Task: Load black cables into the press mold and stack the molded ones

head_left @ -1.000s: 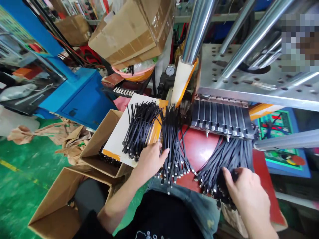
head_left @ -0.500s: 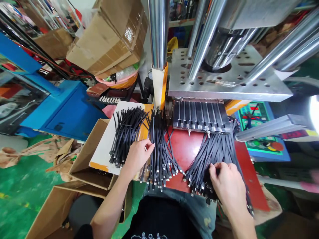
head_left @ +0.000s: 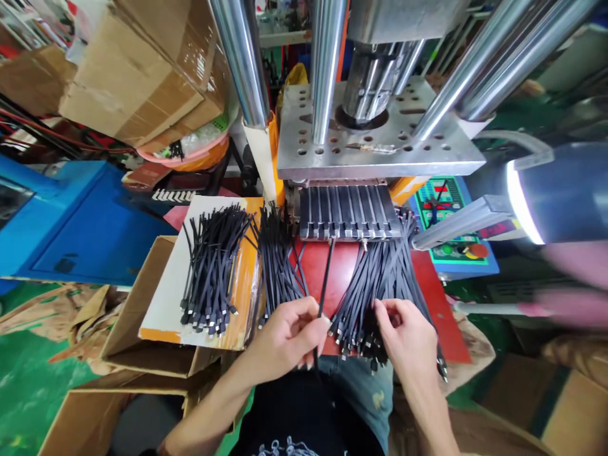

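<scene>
My left hand [head_left: 295,335] is closed on a single flat black cable [head_left: 325,275], which runs up from the fingers toward the metal mould block [head_left: 350,212]. At the right-hand pile of black cables [head_left: 368,297], my right hand [head_left: 409,335] has thumb and fingertips pinched together; whatever is between them is hidden. Small metal plugs show at the near ends of that pile. To the left of my left hand lies another bunch of black cables [head_left: 275,266], and a third bunch [head_left: 213,272] rests on a white and orange board [head_left: 164,291].
A press with a drilled steel plate [head_left: 297,166] and thick rods stands above the red work surface [head_left: 316,256]. A control panel [head_left: 458,253] is at the right, beside a lit lamp [head_left: 525,202]. Open cardboard boxes [head_left: 142,316] stand at the lower left.
My left hand has moved right, off the left bunches, and now has a cable in it. My right hand stays pinched at the right pile. The head view has shifted.
</scene>
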